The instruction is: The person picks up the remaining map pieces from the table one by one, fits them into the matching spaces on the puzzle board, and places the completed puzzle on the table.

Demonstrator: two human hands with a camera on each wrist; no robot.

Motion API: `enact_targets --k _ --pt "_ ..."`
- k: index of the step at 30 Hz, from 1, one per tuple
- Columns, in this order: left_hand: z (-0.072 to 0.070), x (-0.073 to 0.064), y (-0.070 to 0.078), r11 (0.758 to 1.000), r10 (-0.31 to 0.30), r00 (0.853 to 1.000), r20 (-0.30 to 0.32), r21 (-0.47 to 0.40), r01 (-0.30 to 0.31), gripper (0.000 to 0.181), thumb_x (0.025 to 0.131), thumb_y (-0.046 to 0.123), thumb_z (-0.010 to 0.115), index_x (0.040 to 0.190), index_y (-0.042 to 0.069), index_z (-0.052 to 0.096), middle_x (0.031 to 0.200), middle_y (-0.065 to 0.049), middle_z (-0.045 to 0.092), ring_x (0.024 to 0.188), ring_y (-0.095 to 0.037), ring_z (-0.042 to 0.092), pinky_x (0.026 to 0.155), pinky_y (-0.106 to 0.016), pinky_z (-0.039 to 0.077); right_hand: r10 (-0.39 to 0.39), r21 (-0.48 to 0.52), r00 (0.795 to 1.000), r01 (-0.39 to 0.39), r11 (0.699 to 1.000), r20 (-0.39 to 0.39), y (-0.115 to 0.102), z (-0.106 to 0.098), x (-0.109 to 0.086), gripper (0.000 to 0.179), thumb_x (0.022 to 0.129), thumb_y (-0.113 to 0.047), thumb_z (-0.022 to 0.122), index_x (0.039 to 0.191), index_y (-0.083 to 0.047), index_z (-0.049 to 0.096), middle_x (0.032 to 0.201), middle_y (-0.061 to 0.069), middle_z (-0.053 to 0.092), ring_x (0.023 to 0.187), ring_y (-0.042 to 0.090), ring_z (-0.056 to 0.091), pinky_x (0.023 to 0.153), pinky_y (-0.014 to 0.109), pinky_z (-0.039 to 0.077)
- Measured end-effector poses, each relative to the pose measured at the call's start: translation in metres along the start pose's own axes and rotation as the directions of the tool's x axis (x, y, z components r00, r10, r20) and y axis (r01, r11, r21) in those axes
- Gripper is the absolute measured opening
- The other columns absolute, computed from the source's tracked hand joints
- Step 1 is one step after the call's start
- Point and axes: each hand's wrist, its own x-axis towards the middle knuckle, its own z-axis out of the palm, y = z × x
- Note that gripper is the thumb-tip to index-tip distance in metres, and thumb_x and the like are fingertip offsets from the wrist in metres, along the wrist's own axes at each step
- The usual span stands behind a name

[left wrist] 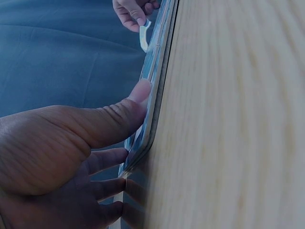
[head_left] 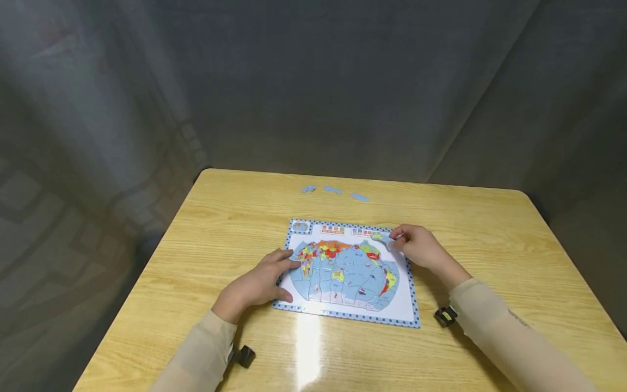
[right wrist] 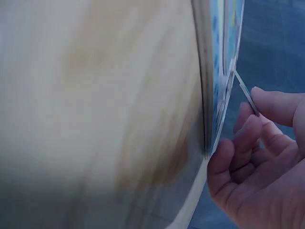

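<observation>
Curtain (head_left: pixel 88 136): dark grey, one, hanging from the left of the frame across the top to the right.
Bench (head_left: pixel 181 272): light wood grain, rounded far corners, filling the lower middle of the frame.
Left sleeve (head_left: pixel 196 348): beige, lower left.
Left black wrist device (head_left: pixel 246 356): one, small, beside the sleeve cuff.
Left hand (head_left: pixel 262 280): fingers spread wide, thumb apart, resting at the left edge of the puzzle board; grips no piece.
Puzzle board (head_left: pixel 343 317): flat on the bench, lower centre, with a blue dotted border and titles along the top.
World map (head_left: pixel 345 272): coloured, jointed pieces on the board's white field, uneven along its upper edge.
Loose pieces: three, light blue, in a row beyond the board, at left (head_left: pixel 309 189), middle (head_left: pixel 332 190) and right (head_left: pixel 360 197).
Held piece (head_left: pixel 382 239): curved, blue with yellow-green, tilted at the board's upper right; contact with the board uncertain.
Right hand (head_left: pixel 418 247): narrow, pinching the held piece between thumb and fingers.
Right black wrist device (head_left: pixel 446 317): one, beside the right sleeve (head_left: pixel 514 326), lower right.
</observation>
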Motion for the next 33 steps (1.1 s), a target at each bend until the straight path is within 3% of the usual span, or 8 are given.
enact_targets --k 6,15,33 --pt "-0.001 0.000 0.000 1.000 0.003 1.000 0.002 -0.002 -0.003 0.073 0.076 0.028 0.083 0.142 0.015 0.053 0.158 -0.010 0.027 0.146 -0.035 0.016 0.115 -0.048 0.022 -0.018 -0.039 1.000 0.018 0.999 0.008 -0.002 0.004 -0.004 0.014 0.094 -0.014 0.063 0.104 -0.005 0.067 0.082 0.008 0.058 0.071 0.022 0.050 0.060 0.032 0.041" --pt "0.000 0.000 -0.001 1.000 0.014 1.000 -0.003 0.001 -0.014 0.073 0.076 0.028 0.084 0.141 0.014 0.054 0.157 -0.011 0.028 0.146 -0.035 0.017 0.114 -0.048 0.023 0.017 -0.061 0.996 -0.012 0.998 0.085 -0.010 0.007 -0.010 0.013 0.093 -0.017 0.065 0.101 -0.006 0.066 0.082 0.007 0.056 0.072 0.022 0.050 0.060 0.033 0.041" --pt "-0.001 -0.001 0.000 1.000 0.008 1.000 -0.007 0.009 -0.008 0.073 0.076 0.029 0.083 0.141 0.015 0.054 0.158 -0.011 0.028 0.146 -0.036 0.015 0.114 -0.049 0.022 0.014 -0.116 0.995 -0.001 0.993 0.104 -0.006 0.012 -0.009 0.011 0.093 -0.018 0.065 0.099 -0.009 0.066 0.084 0.006 0.056 0.077 0.023 0.051 0.064 0.033 0.040"
